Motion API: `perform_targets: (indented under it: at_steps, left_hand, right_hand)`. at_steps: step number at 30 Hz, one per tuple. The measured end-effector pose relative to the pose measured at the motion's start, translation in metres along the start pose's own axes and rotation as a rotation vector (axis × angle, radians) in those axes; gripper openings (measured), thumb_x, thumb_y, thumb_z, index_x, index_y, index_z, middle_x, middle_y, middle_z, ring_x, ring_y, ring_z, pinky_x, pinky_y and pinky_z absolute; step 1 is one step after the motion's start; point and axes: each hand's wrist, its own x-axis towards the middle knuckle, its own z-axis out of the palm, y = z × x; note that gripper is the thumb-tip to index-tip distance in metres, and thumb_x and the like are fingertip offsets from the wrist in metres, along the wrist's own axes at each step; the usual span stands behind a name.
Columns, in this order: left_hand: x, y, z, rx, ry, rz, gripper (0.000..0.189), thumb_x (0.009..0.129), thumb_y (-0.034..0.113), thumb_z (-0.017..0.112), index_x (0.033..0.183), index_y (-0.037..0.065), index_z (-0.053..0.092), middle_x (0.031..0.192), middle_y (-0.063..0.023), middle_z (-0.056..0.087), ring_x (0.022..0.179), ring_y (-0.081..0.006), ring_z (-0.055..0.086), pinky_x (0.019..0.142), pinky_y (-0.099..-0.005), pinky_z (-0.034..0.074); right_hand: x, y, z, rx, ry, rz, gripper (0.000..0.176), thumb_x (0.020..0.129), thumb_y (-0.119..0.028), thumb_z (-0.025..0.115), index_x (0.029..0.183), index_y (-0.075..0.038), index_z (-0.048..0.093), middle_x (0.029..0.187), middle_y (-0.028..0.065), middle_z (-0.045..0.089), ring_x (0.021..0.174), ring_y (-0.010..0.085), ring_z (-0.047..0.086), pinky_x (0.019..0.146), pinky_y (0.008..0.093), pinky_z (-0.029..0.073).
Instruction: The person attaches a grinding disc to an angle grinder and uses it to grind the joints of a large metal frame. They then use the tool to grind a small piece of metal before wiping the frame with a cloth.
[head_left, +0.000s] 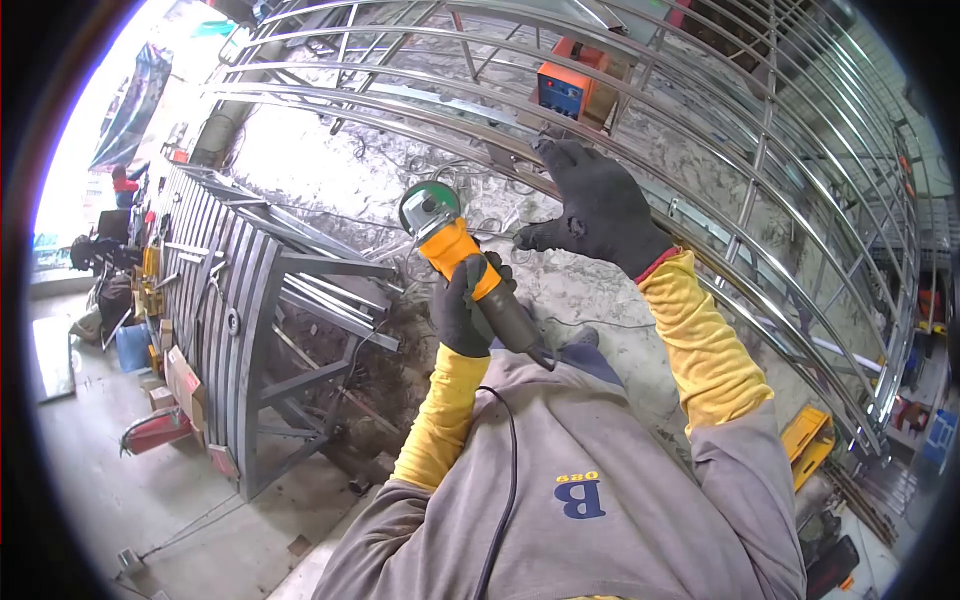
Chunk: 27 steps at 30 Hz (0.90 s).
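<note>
My left hand (462,308), in a dark glove, is wrapped round the body of an angle grinder (452,245) with an orange housing. A green disc (425,203) sits at its head, behind a metal guard, pointing away from me. The grinder's black cord (508,480) runs down over my shirt. My right hand (600,205), also gloved, reaches out with thumb and fingers apart. Its fingertips are right at a shiny metal rail of the tubular frame (400,122), and nothing shows in its grasp.
At left stands a slatted metal workbench (235,330) with metal tubes (335,310) under its top. Beyond the rails sits an orange machine with a blue panel (563,90). A yellow tool (805,440) lies at lower right. Another person (124,185) is far left.
</note>
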Motion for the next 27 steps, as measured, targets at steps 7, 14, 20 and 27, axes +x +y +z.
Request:
perform_targets:
  at_steps: [7,14,20,27]
  left_hand:
    - [0.032,-0.014,0.002,0.02,-0.133,-0.192,0.035,0.094,0.023,0.071,0.121,0.004,0.06,0.101,-0.0116,0.069,0.091,-0.0298,0.071,0.084,-0.0451,0.061]
    - [0.049,-0.031,0.001,-0.123,-0.233,-0.279,0.038,0.09,0.018,0.073,0.122,0.003,0.061,0.098,-0.0115,0.068,0.083,-0.0282,0.071,0.075,-0.0439,0.061]
    - [0.052,-0.04,0.005,-0.098,-0.296,-0.23,0.032,0.092,0.019,0.075,0.116,0.001,0.063,0.092,-0.0092,0.068,0.074,-0.0241,0.07,0.068,-0.0377,0.06]
    - [0.053,-0.031,0.009,-0.09,-0.393,-0.182,0.035,0.091,0.02,0.072,0.12,0.0,0.063,0.097,-0.0117,0.069,0.081,-0.0263,0.07,0.075,-0.0407,0.059]
  right_hand:
    - [0.004,-0.013,-0.006,-0.187,-0.069,0.042,0.122,0.064,-0.075,0.084,0.148,0.003,0.045,0.138,0.0237,0.06,0.123,0.0395,0.063,0.1,0.0471,0.054]
    - [0.02,-0.046,-0.004,-0.347,-0.268,0.313,0.126,0.066,-0.072,0.086,0.152,0.005,0.037,0.141,0.0269,0.058,0.13,0.0424,0.059,0.107,0.048,0.05]
    - [0.021,-0.043,-0.001,-0.293,-0.271,0.389,0.124,0.064,-0.067,0.09,0.151,0.004,0.038,0.14,0.029,0.057,0.129,0.0443,0.059,0.107,0.0493,0.049]
    - [0.018,-0.041,0.003,-0.285,-0.208,0.346,0.124,0.063,-0.062,0.094,0.153,0.002,0.038,0.14,0.0283,0.058,0.131,0.0451,0.058,0.109,0.0499,0.049]
